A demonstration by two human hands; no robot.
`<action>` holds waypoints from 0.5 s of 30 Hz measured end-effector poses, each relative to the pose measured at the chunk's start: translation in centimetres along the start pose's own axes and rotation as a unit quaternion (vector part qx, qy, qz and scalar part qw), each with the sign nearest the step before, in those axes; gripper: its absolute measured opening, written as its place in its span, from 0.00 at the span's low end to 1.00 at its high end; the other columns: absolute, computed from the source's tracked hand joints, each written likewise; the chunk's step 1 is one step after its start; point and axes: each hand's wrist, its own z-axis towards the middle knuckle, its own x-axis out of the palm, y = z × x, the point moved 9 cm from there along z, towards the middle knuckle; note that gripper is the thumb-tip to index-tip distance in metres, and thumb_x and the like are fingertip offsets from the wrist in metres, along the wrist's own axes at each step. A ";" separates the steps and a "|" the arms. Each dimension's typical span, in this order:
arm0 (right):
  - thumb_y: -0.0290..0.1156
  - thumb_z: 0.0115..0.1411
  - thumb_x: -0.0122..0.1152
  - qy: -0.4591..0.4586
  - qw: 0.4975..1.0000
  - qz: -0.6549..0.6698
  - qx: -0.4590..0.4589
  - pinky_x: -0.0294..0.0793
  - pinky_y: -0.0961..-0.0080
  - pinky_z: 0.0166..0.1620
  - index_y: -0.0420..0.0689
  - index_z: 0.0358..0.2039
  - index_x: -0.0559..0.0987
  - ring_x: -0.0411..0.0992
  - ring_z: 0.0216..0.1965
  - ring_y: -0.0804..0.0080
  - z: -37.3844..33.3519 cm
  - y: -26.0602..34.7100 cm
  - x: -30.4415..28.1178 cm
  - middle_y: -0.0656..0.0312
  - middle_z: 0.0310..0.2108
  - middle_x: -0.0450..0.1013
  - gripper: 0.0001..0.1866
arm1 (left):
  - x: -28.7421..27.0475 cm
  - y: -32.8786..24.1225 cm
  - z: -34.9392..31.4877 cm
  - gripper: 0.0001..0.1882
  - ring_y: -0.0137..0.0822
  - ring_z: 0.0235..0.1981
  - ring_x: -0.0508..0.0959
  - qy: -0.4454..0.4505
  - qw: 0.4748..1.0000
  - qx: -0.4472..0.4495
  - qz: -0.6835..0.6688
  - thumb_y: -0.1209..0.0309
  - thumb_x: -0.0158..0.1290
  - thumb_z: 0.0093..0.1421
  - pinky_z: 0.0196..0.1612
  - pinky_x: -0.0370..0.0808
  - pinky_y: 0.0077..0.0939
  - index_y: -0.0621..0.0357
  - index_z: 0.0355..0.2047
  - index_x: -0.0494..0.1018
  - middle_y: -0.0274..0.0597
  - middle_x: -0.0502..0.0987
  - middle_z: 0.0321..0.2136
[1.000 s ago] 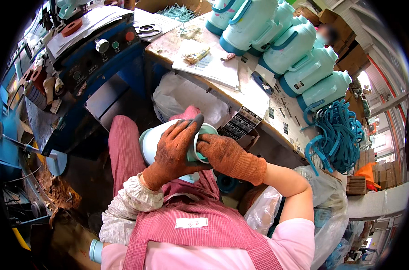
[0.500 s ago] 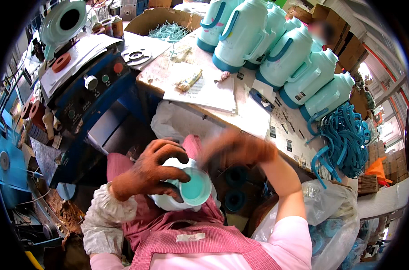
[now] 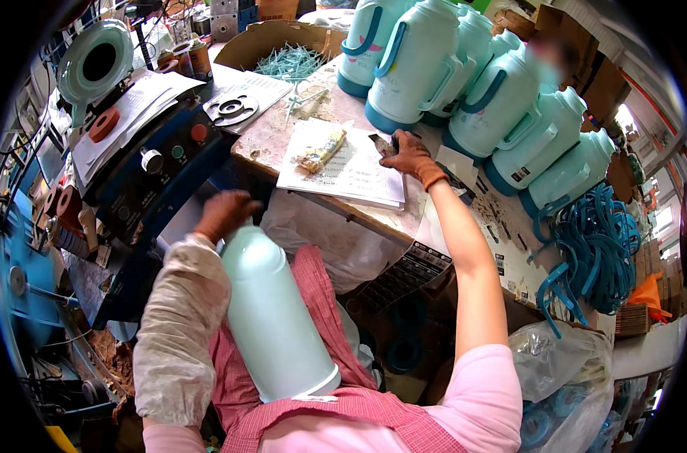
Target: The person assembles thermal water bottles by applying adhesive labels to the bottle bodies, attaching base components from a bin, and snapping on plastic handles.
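Observation:
A mint-green thermos flask body [image 3: 275,317] lies tilted on my lap, its wide base toward my apron and its narrower end away from me. My left hand [image 3: 226,215], in an orange-brown glove, is at that narrower end; motion smears its fingers. Over the table, my gloved right hand [image 3: 413,158] has its fingers curled at a small dark flat piece [image 3: 381,144], beside the paper stack [image 3: 358,181]. The glove partly hides what it grips. A crumpled yellowish packet [image 3: 321,149] lies on the papers. Below, a sheet of dark labels [image 3: 407,275] hangs at the table edge.
Several mint flasks with blue bases [image 3: 419,68] stand along the table's far side. Blue straps [image 3: 600,241] are heaped at the right, above a plastic bag [image 3: 558,362]. A machine's control panel [image 3: 158,162] stands at left. An open carton [image 3: 283,38] holds thin green pieces.
The flask has swung from showing its round end upward to lying lengthwise on my lap. My left hand moved away from me to its narrower end; my right hand reached out to the table.

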 end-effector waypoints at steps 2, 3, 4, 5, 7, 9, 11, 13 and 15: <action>0.42 0.37 0.66 -0.079 0.994 0.068 -0.041 0.69 0.64 0.47 0.43 0.45 0.65 0.68 0.45 0.50 -3.3 -0.3 -1.3 0.45 0.42 0.69 0.34 | 1.0 -2.9 0.2 0.14 0.44 0.35 0.76 0.019 0.998 -0.050 0.018 0.55 0.52 0.53 0.36 0.71 0.42 0.52 0.28 0.75 0.45 0.77 0.29; 0.39 0.37 0.64 -0.052 0.993 0.094 -0.056 0.70 0.62 0.45 0.42 0.45 0.64 0.70 0.40 0.45 -4.5 0.2 -0.9 0.42 0.39 0.70 0.34 | 0.4 -5.0 0.5 0.13 0.44 0.34 0.76 -0.040 0.994 0.026 0.099 0.56 0.53 0.52 0.37 0.70 0.40 0.51 0.28 0.75 0.43 0.75 0.27; 0.38 0.40 0.64 -0.054 0.990 0.108 -0.071 0.71 0.61 0.43 0.44 0.46 0.63 0.71 0.38 0.45 -5.7 1.0 -1.0 0.43 0.37 0.71 0.32 | -0.1 -7.1 0.7 0.12 0.43 0.34 0.75 -0.098 0.974 0.099 0.178 0.58 0.54 0.50 0.38 0.69 0.39 0.51 0.28 0.75 0.42 0.74 0.25; 0.37 0.41 0.64 -0.019 0.997 0.057 -0.055 0.71 0.61 0.42 0.46 0.46 0.63 0.71 0.39 0.46 -7.1 0.4 -0.3 0.44 0.37 0.72 0.31 | -2.3 -11.4 -0.1 0.10 0.39 0.33 0.74 -0.171 0.953 0.199 0.153 0.60 0.56 0.48 0.37 0.69 0.36 0.49 0.27 0.74 0.39 0.73 0.27; 0.35 0.45 0.63 0.048 0.997 -0.039 -0.038 0.71 0.60 0.41 0.50 0.47 0.63 0.72 0.39 0.49 -8.8 2.4 0.1 0.47 0.36 0.73 0.28 | -3.3 -16.4 -0.3 0.12 0.39 0.38 0.73 -0.124 0.951 0.279 0.041 0.59 0.57 0.49 0.40 0.69 0.35 0.50 0.32 0.75 0.39 0.73 0.31; 0.37 0.47 0.63 0.054 0.993 -0.107 -0.021 0.73 0.61 0.39 0.51 0.48 0.62 0.73 0.39 0.54 -9.1 2.5 0.6 0.52 0.36 0.74 0.28 | -1.8 -21.3 0.2 0.17 0.42 0.41 0.73 -0.091 0.918 0.386 -0.023 0.58 0.56 0.51 0.43 0.70 0.36 0.52 0.38 0.74 0.43 0.73 0.36; 0.38 0.50 0.61 0.062 0.984 -0.164 -0.009 0.74 0.61 0.36 0.52 0.49 0.62 0.74 0.39 0.56 -9.1 3.0 0.9 0.54 0.36 0.74 0.27 | 1.0 -23.0 1.8 0.23 0.44 0.42 0.72 -0.057 0.933 0.355 0.012 0.56 0.55 0.50 0.42 0.71 0.36 0.54 0.43 0.71 0.43 0.70 0.42; 0.39 0.52 0.59 0.080 0.975 -0.208 -0.009 0.75 0.60 0.34 0.54 0.51 0.62 0.75 0.38 0.58 -9.4 4.1 1.1 0.56 0.36 0.75 0.26 | 3.1 -23.2 2.5 0.27 0.43 0.43 0.71 -0.009 0.948 0.304 0.089 0.53 0.56 0.48 0.41 0.71 0.35 0.55 0.46 0.70 0.43 0.68 0.45; 0.37 0.54 0.55 0.112 0.964 -0.235 -0.054 0.76 0.59 0.32 0.57 0.51 0.62 0.75 0.37 0.58 -9.7 5.1 1.8 0.56 0.36 0.75 0.24 | 3.8 -23.8 1.5 0.31 0.39 0.43 0.69 -0.076 0.929 0.320 0.169 0.51 0.57 0.45 0.39 0.70 0.33 0.56 0.47 0.70 0.41 0.68 0.45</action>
